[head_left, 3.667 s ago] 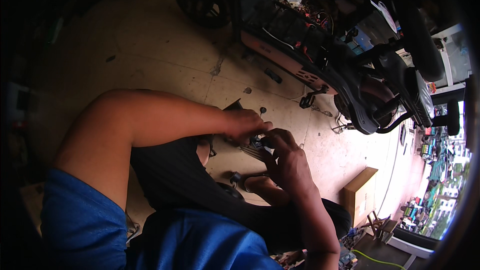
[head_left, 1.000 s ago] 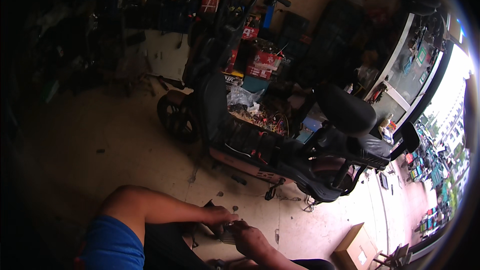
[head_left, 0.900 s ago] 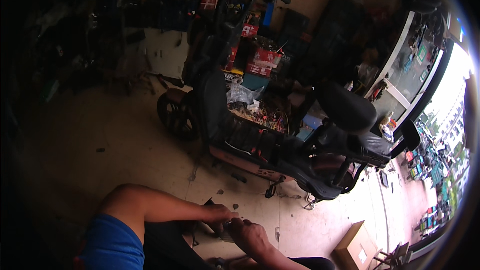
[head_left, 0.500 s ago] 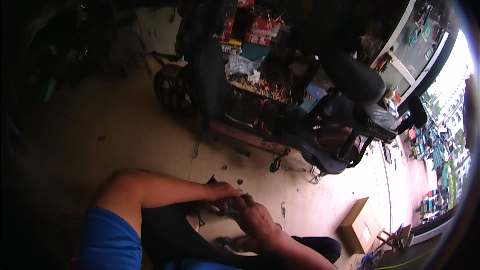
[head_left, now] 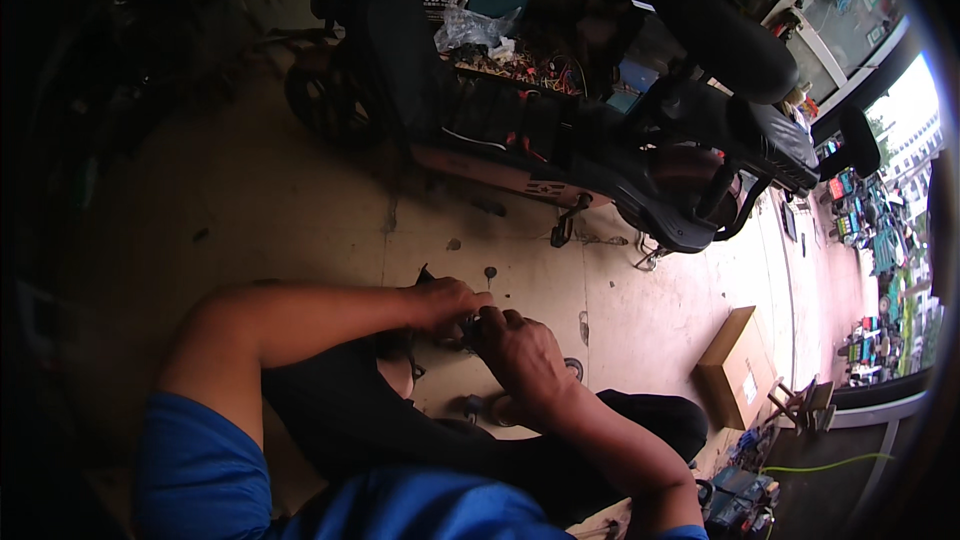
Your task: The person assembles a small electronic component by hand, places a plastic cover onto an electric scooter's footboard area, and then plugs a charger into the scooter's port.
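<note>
My left hand (head_left: 447,305) and my right hand (head_left: 525,360) meet in front of my lap, over the floor. Both have their fingers curled in a pinch, and the fingertips come together. Something small and dark sits between them, too hidden by the fingers to name. A dark pointed bit shows just beyond the left hand. Beyond the hands stands an electric scooter (head_left: 545,188) with its black seat (head_left: 395,70) tipped up. Neither hand touches it.
Behind the scooter, tangled wires and small parts (head_left: 525,68) lie beside a clear plastic bag (head_left: 475,28) and red boxes. To the right are a cardboard box (head_left: 735,380) and a small wooden stool (head_left: 812,402). A scooter pedal (head_left: 563,230) juts toward me.
My view has tilted downward, so the scooter and hands sit higher in the picture and more of my blue shirt shows. Both hands remain together with fingers curled.
</note>
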`<state>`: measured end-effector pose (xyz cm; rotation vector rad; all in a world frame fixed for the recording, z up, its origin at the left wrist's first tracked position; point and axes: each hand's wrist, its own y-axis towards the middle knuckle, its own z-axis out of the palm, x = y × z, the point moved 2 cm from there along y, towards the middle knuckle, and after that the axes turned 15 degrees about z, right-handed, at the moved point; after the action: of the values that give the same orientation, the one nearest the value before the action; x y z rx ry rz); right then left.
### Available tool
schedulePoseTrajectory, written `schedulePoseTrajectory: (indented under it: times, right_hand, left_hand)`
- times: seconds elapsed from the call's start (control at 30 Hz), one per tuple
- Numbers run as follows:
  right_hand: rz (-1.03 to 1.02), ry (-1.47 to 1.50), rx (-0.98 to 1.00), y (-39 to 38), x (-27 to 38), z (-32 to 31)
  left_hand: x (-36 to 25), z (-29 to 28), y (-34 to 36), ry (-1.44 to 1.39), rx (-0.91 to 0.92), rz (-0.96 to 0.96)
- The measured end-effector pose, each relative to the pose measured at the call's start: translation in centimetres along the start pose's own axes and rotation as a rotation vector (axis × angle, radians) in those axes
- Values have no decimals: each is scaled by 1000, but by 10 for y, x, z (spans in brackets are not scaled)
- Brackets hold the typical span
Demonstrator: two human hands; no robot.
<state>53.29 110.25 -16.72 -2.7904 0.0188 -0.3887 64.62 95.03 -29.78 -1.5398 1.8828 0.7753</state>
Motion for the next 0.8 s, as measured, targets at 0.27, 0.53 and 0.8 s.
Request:
schedulePoseTrajectory:
  times: [0.27,0.53,0.8]
  right_hand:
    - [-25,-3,-51,1,-10,11]
    - [8,256,-147,6,-15,19]
    - [-12,308,-127,6,-18,2]
  left_hand:
    - [2,-1,4,11,61,-47]
    - [6,1,2,-33,32,-20]
    - [2,-7,3,-125,3,-6]
